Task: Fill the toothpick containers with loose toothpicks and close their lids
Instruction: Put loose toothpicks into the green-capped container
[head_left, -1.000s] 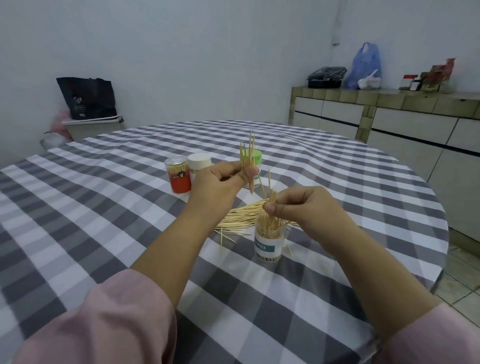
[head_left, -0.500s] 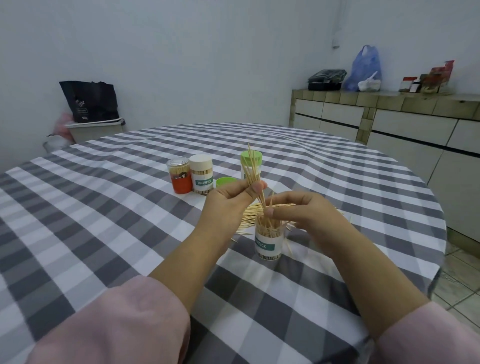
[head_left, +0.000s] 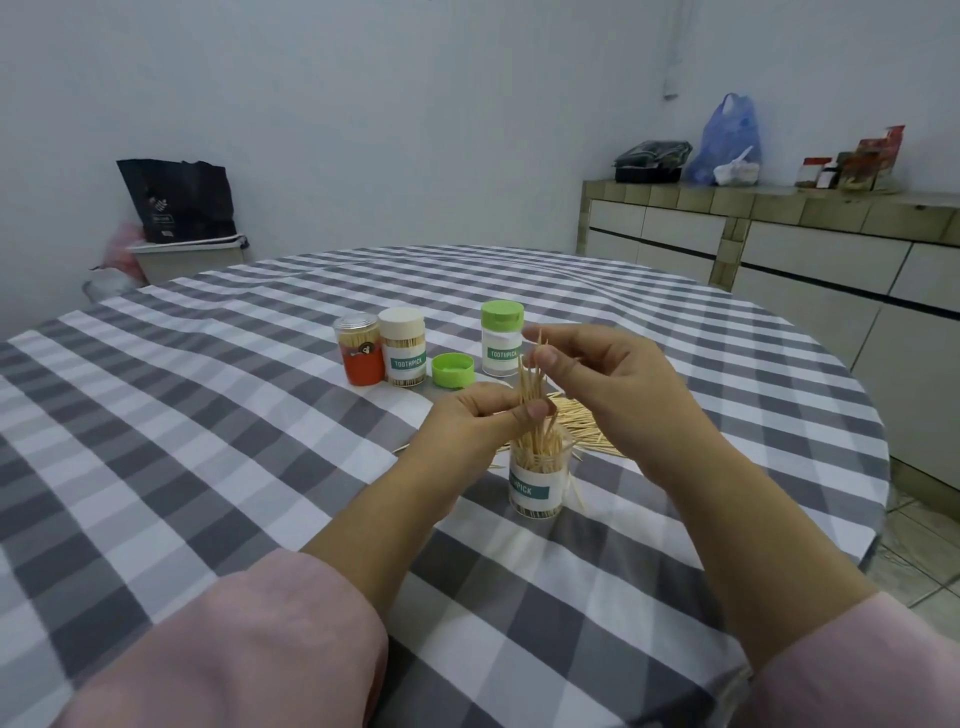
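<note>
An open clear toothpick container (head_left: 536, 480) with a teal label stands on the checked table (head_left: 218, 415), packed with upright toothpicks. My left hand (head_left: 467, 423) pinches a bundle of toothpicks (head_left: 530, 387) whose lower ends reach into the container's mouth. Above it, my right hand (head_left: 597, 371) pinches the top ends of the same bundle. A pile of loose toothpicks (head_left: 582, 423) lies behind the container, partly hidden by my hands. A loose green lid (head_left: 453, 370) lies on the table further back.
Behind the lid stand three closed containers: a red one (head_left: 359, 351), a beige-capped one (head_left: 404, 347) and a green-capped one (head_left: 501, 340). The table edge curves away at the right, with tiled cabinets (head_left: 779, 249) beyond. A black bag (head_left: 179, 200) sits on a bin at the back left.
My left hand has come down and right with its bundle to the open container's mouth. My right hand has risen from the container's top to the bundle's upper ends.
</note>
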